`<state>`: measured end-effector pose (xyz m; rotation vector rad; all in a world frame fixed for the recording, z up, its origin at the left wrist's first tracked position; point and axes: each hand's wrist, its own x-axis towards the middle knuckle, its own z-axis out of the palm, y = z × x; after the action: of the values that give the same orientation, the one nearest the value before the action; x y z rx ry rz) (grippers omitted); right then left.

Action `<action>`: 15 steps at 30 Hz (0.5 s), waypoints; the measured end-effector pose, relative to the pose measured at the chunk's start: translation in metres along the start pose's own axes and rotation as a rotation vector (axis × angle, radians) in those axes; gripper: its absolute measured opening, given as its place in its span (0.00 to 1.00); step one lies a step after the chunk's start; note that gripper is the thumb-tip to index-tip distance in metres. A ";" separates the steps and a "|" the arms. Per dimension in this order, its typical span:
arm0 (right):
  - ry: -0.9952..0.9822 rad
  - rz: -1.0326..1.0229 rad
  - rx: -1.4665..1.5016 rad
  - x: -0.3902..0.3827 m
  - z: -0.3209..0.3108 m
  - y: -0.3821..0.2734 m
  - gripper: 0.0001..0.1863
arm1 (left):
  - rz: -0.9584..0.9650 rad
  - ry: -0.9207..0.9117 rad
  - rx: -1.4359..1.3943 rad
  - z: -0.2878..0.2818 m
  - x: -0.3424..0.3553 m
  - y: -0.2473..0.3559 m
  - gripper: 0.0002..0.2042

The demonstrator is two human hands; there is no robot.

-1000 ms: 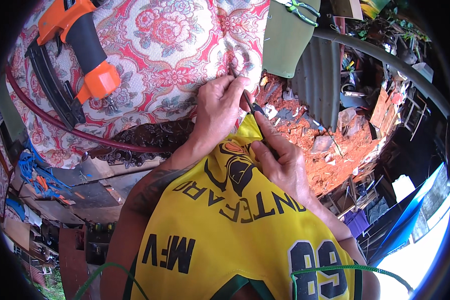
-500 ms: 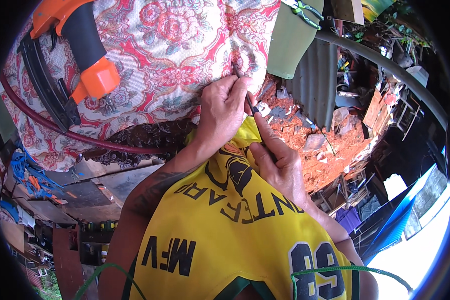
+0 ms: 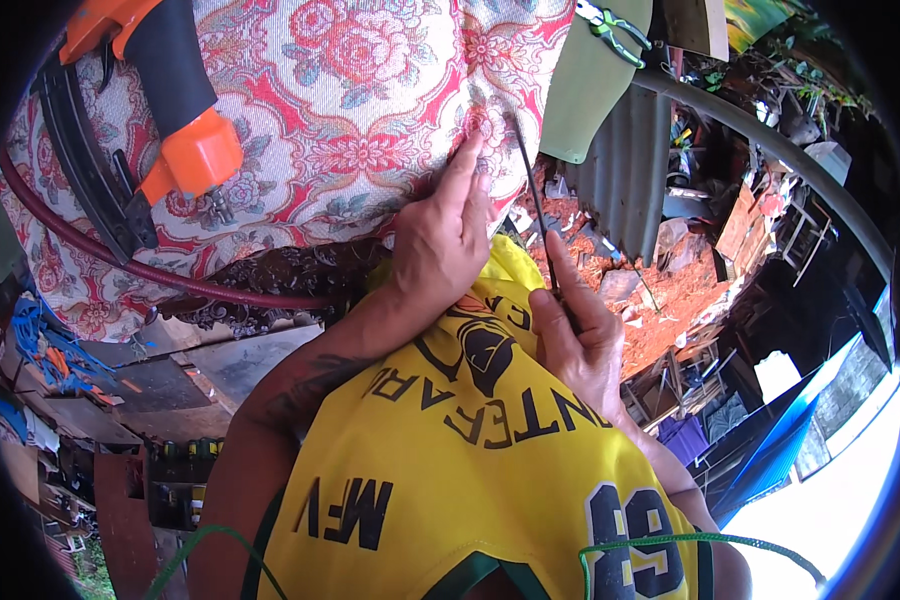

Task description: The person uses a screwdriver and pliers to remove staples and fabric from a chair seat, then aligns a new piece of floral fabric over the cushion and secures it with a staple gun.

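My right fingers (image 3: 572, 276) are closed on a thin dark rod (image 3: 533, 178), its tip over the right edge of the floral fabric surface (image 3: 380, 140). My left fingers (image 3: 459, 182) contact this surface, index extended; I cannot tell whether the hidden ones grip. Located leftward are a red hose (image 3: 185, 287) and an orange-and-black staple gun (image 3: 202, 160); beyond the right edge, a green panel (image 3: 575, 125) carrying pliers (image 3: 606, 22), a corrugated sheet (image 3: 625, 180) and reddish ground (image 3: 675, 318).
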<state>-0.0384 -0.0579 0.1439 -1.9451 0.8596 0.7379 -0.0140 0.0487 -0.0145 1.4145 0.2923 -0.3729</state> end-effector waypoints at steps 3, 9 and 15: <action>-0.015 -0.039 0.046 -0.002 -0.006 0.007 0.29 | 0.071 -0.119 0.372 -0.007 -0.002 0.004 0.34; -0.038 -0.059 0.019 -0.001 -0.004 0.005 0.29 | -0.010 -0.126 0.366 -0.006 -0.004 -0.003 0.30; -0.089 -0.037 0.034 0.000 -0.003 -0.001 0.28 | 0.019 -0.051 0.354 -0.003 -0.006 -0.003 0.25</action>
<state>-0.0368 -0.0598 0.1457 -1.8784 0.7761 0.7769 -0.0208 0.0520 -0.0150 1.7505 0.1756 -0.4608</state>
